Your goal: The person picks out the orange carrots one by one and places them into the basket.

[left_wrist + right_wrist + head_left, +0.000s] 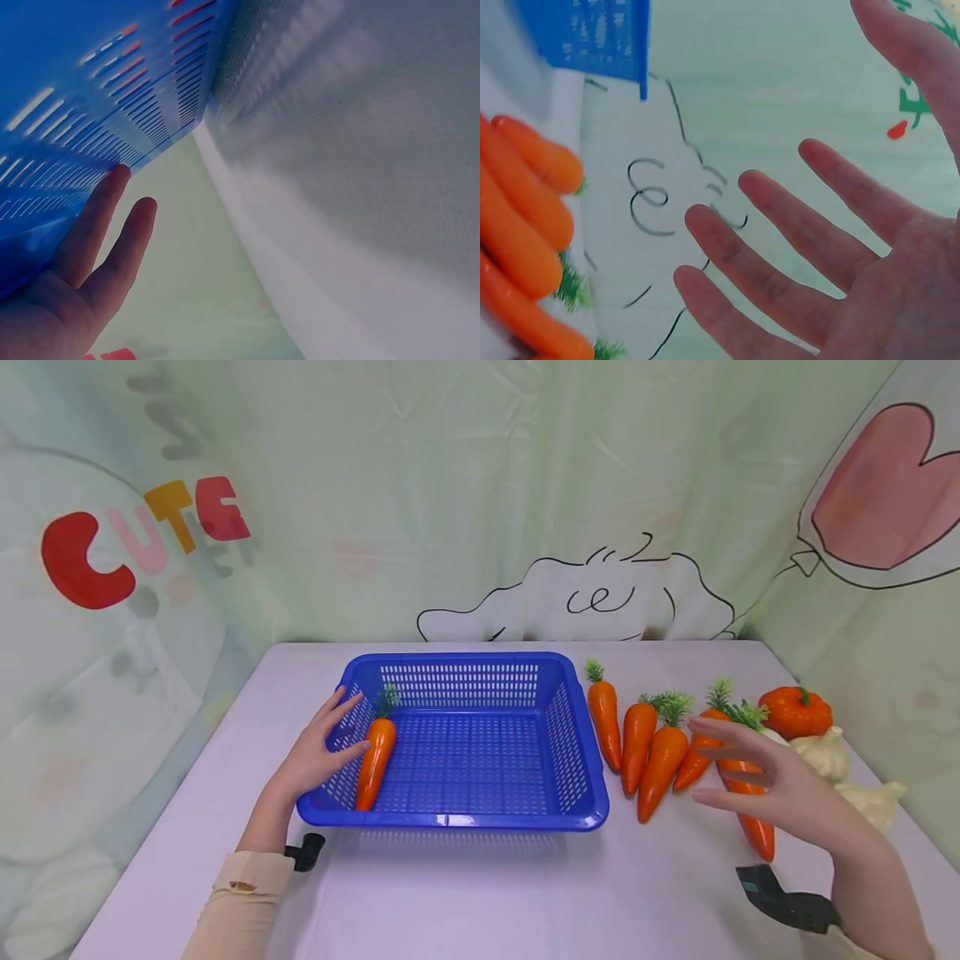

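Observation:
A blue plastic basket (465, 820) with slotted walls stands on the table, and one orange carrot (377, 760) with a green top lies inside along its left wall. My left hand (311, 760) is at the basket's left rim, fingers spread and thumb reaching over the inside. In the left wrist view two straight fingers (124, 259) lie against or beside the slotted wall (142, 112). My right hand (787, 785) hovers over the carrots on the right with fingers apart, holding nothing. It partly hides the rightmost carrot (759, 835); several more carrots (663, 768) lie between it and the basket.
Behind my right hand sit a small orange pumpkin (795, 714) and white garlic bulbs (823, 753), one partly covered by the wrist. A printed curtain (390, 510) hangs behind the table (465, 902). Black wrist camera mounts (795, 906) stick out from both wrists.

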The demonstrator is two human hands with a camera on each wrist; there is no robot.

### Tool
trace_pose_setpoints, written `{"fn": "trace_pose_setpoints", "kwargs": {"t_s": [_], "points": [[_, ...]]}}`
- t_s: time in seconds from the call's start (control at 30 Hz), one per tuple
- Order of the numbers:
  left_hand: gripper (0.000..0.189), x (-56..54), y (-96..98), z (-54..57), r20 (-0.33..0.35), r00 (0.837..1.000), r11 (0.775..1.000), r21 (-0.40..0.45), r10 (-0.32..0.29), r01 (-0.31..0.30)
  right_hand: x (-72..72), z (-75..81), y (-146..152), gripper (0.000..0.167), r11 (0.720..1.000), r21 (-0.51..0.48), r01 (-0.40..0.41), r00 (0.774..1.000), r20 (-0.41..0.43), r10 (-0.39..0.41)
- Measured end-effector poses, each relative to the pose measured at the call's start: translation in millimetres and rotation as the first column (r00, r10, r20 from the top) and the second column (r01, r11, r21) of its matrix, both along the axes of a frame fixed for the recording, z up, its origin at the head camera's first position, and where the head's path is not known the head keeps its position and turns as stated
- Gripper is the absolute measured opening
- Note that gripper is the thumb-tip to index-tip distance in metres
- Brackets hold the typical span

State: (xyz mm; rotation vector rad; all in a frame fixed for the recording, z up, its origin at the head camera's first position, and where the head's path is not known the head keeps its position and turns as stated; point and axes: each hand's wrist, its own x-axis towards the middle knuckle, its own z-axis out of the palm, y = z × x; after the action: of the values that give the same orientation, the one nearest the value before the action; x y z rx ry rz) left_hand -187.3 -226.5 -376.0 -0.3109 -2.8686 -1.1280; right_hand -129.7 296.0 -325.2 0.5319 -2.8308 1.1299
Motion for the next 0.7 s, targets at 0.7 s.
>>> {"fn": "trace_pose_setpoints", "kwargs": {"t_s": [0.7], "points": [[0.069,-0.7,0.3,0.3,-0.001,1.0,1.0,-0.006,0.002,-0.002,-7.2,-46.4,59,0.072,0.99,-0.05,0.131,0.99,0.058,-0.128]]}}
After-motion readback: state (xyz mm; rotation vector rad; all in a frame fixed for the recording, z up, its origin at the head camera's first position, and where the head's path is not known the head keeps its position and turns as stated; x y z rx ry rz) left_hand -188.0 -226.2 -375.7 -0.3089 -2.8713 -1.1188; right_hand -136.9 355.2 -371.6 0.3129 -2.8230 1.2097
